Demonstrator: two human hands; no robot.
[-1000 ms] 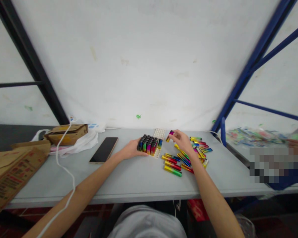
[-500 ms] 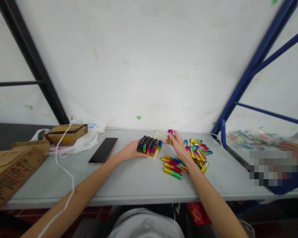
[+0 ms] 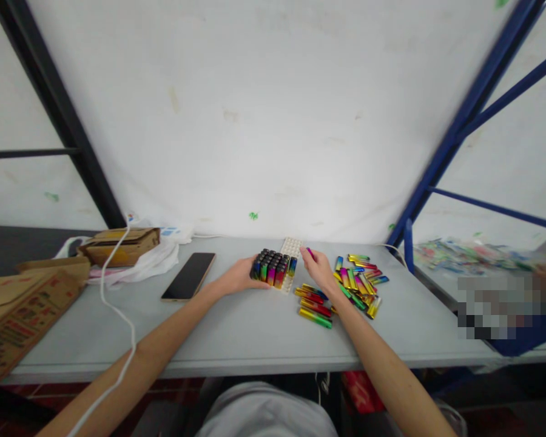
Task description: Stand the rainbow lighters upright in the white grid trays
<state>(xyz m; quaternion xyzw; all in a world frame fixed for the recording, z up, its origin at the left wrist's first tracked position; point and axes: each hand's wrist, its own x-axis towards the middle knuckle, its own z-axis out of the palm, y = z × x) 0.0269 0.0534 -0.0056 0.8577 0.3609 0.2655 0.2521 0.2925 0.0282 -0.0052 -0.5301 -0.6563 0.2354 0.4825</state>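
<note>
Your left hand (image 3: 239,277) clasping black-topped tubes (image 3: 271,267) upright on the tray (image 3: 293,246), your right hand (image 3: 317,267) gripping a purple-ended tube (image 3: 310,252) at the tray's right edge, loose tubes (image 3: 360,284) farther right, phone (image 3: 190,277) left of it

Left hand (image 3: 238,278) cupping upright black-topped rainbow metallic tubes (image 3: 271,267), right hand (image 3: 317,271) pinching a shiny purple tube (image 3: 310,252), loose multicoloured metallic tubes (image 3: 359,283) scattered right.

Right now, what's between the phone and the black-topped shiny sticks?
The left hand, touching the sticks, with bare grey table between it and the phone, in the head view.
</note>
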